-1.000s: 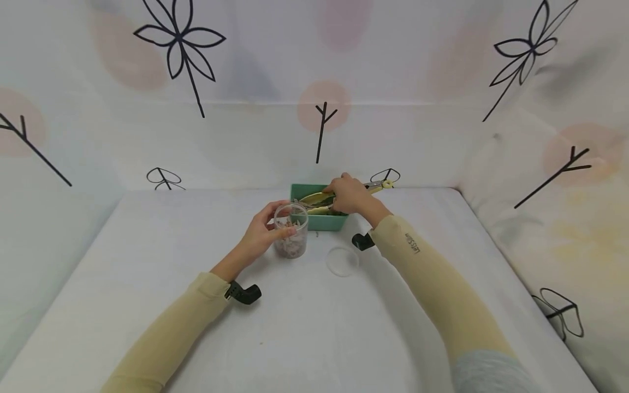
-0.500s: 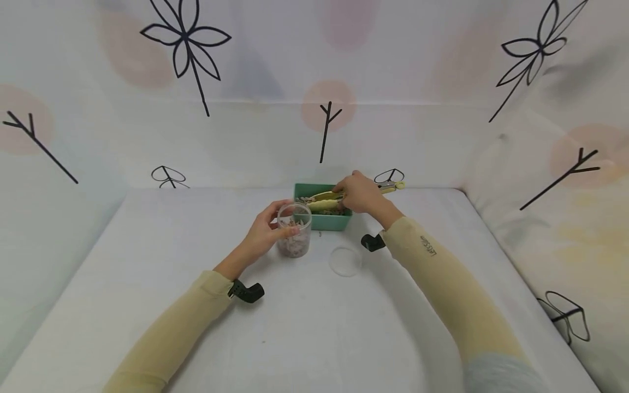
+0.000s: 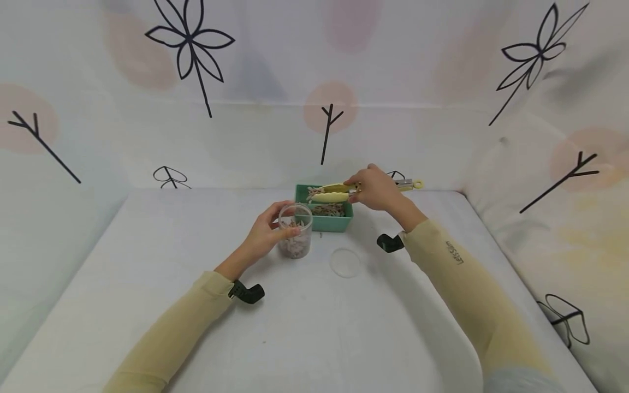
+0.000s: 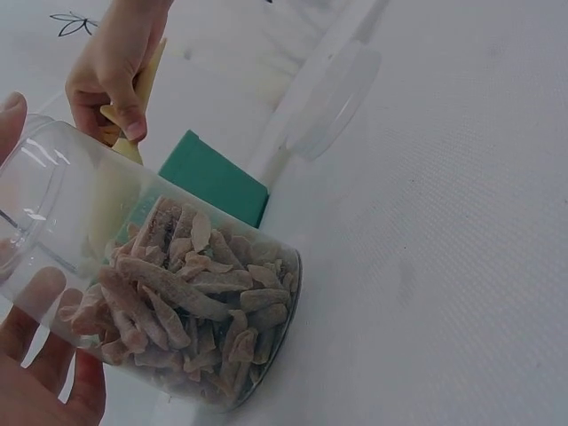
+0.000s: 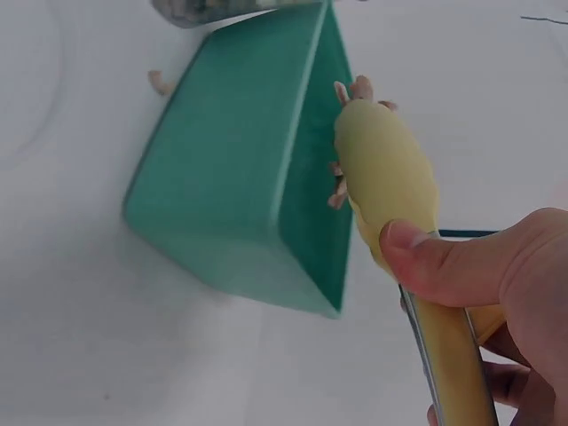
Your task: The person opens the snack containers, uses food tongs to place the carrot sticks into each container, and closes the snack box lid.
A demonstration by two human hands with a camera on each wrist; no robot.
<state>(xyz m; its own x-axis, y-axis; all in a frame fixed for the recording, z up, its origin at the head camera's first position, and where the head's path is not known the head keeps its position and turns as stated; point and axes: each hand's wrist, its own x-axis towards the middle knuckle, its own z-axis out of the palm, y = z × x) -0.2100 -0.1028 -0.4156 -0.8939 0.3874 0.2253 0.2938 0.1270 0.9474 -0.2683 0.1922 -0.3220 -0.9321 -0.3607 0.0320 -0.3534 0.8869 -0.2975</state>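
In the head view, small dark lettering [image 3: 454,252] on the pale yellow right sleeve [image 3: 474,292] read "LetsSlim". The word ran lengthwise, its initial L farther from the cuff [image 3: 416,232] than its closing m.

Left hand [image 4: 35,386] grips clear jar [image 4: 98,191] — brown pieces [image 4: 200,306] inside
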